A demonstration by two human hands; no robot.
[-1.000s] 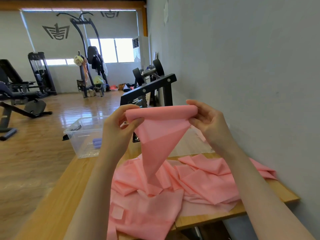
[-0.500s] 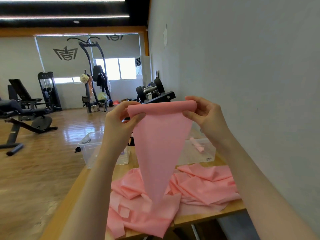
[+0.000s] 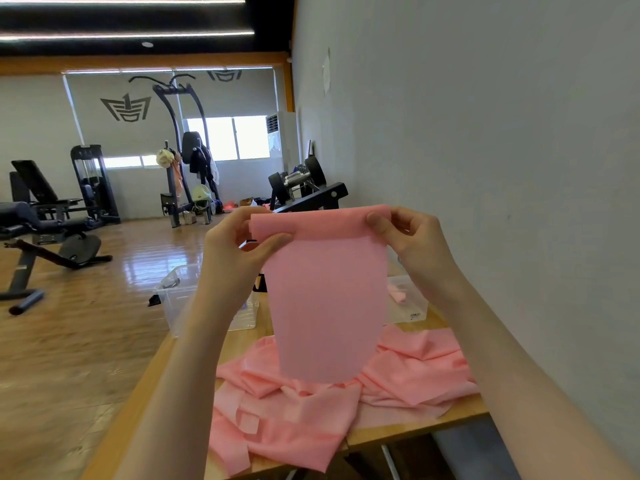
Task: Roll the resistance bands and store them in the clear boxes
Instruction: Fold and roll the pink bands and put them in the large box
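Since a second ago, both hands have lifted the pink band higher and the view has tilted up, so the hanging strip now falls as a flat, wide sheet instead of a twisted point. Nearest, the loose heap of pink bands (image 3: 311,410) lies rumpled on the wooden counter (image 3: 145,403), some of it spilling over the front edge. Above it, the band being rolled (image 3: 329,299) hangs straight down, its lower end reaching the heap. Its top edge is wound into a thin roll held level in the air: the left hand (image 3: 239,251) pinches the roll's left end between thumb and curled fingers, and the right hand (image 3: 412,237) pinches the right end the same way. Judging by its drape, the band is light, thin and very soft, probably stretchy and a little slippery, so it is best gripped at both ends of the roll and kept taut while winding. Behind the hands, two clear boxes sit on the counter, the left box (image 3: 176,299) and the right box (image 3: 412,299), the right one showing a pink roll inside. Beyond are gym machines and a wooden floor.
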